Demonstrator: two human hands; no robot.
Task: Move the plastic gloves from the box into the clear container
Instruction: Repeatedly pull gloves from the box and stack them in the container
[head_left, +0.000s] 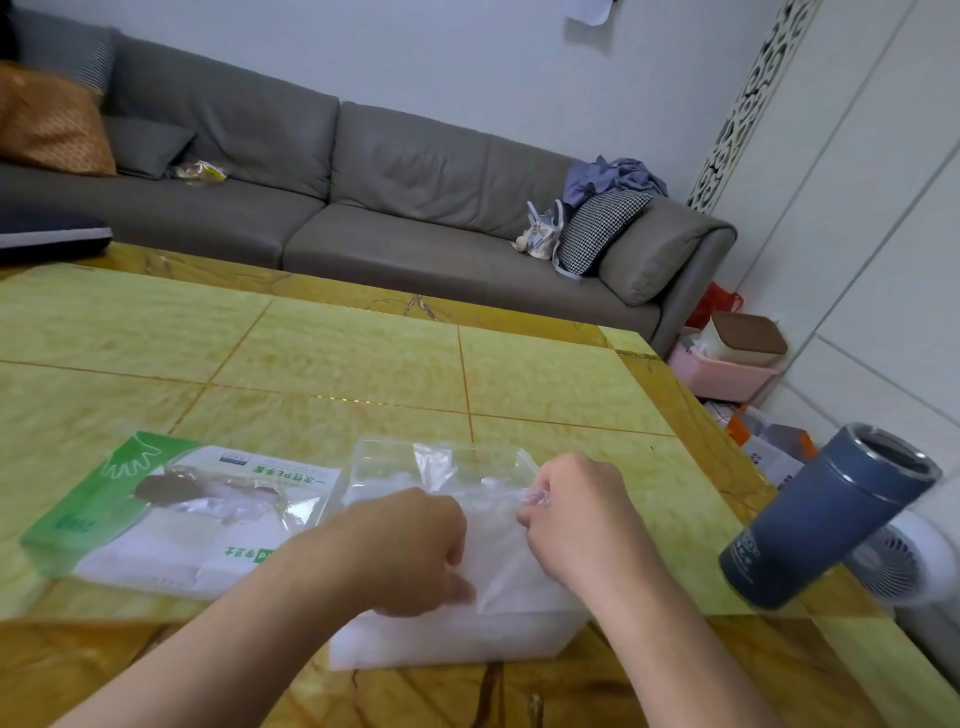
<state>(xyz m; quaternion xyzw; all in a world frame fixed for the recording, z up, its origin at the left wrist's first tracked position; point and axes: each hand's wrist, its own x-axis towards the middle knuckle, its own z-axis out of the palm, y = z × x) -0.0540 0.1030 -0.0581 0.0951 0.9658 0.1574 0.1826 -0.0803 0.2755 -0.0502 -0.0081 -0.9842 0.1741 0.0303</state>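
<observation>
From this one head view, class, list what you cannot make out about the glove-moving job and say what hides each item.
- How full the clear container is: its walls are cloudy and both hands cover its top.
- The left hand fingers: curled under the hand, on the plastic gloves.
- What remains in the green and white box: glare on its window.
- The small print on the blue flask: too small.

Two bare forearms reach in from below — no sleeves, watch or rings show on the left hand (410, 551) or right hand (576, 514).
</observation>
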